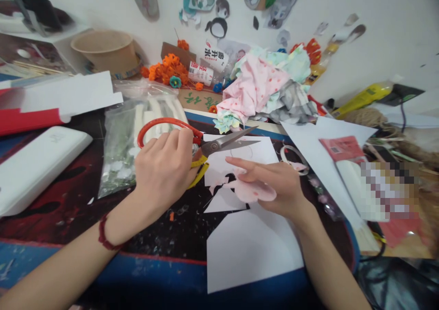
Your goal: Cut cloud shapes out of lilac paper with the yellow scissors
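My left hand (166, 161) is closed around a pair of scissors (219, 144) with red-orange handles, and a yellow strip hangs by its fingers. The blades point right and stand slightly apart. To the right, my right hand (277, 182) pinches a pale pink, spotted cut-out piece (255, 191); its index finger stretches toward the blades. Beneath both hands lie white paper sheets (252, 250), one with a faint drawn outline. Small scraps are scattered on the dark mat (147, 230).
A white power bank (44, 166) and a clear plastic bag (118, 150) lie at left. Behind are orange flowers (169, 67) and a crumpled patterned heap (255, 81). A roll of tape (284, 153) lies right of the paper, and a cardboard-coloured tub (104, 54) stands back left.
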Demonstrator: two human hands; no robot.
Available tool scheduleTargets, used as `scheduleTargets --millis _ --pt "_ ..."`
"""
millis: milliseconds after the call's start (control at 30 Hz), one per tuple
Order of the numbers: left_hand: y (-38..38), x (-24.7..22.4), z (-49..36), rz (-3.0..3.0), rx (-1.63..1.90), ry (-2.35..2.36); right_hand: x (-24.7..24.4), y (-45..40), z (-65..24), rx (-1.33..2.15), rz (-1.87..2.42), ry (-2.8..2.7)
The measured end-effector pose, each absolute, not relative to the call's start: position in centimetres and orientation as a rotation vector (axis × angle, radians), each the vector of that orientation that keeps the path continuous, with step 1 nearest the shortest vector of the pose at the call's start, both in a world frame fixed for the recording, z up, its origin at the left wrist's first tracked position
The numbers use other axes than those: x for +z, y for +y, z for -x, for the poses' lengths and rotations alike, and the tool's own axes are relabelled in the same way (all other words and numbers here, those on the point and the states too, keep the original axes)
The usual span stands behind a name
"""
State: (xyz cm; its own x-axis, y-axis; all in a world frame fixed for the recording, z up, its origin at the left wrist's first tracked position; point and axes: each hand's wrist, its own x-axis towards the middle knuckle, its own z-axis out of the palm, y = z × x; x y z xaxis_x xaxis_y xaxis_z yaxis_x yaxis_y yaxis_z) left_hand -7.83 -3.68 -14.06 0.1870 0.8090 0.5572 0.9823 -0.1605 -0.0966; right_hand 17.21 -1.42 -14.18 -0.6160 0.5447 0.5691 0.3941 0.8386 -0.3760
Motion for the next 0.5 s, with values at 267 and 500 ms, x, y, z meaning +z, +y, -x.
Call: scheduleTargets --millis 267,500 --pt "-3.17 -14.4 7.63 1.911 -0.651 -1.521 -13.67 -1.76 -16.98 0.341 0.722 -2.237" --pt "-3.14 -14.45 7.66 1.915 -0.636 -1.525 -13.79 -1.74 -17.16 0.363 0.821 -2.188"
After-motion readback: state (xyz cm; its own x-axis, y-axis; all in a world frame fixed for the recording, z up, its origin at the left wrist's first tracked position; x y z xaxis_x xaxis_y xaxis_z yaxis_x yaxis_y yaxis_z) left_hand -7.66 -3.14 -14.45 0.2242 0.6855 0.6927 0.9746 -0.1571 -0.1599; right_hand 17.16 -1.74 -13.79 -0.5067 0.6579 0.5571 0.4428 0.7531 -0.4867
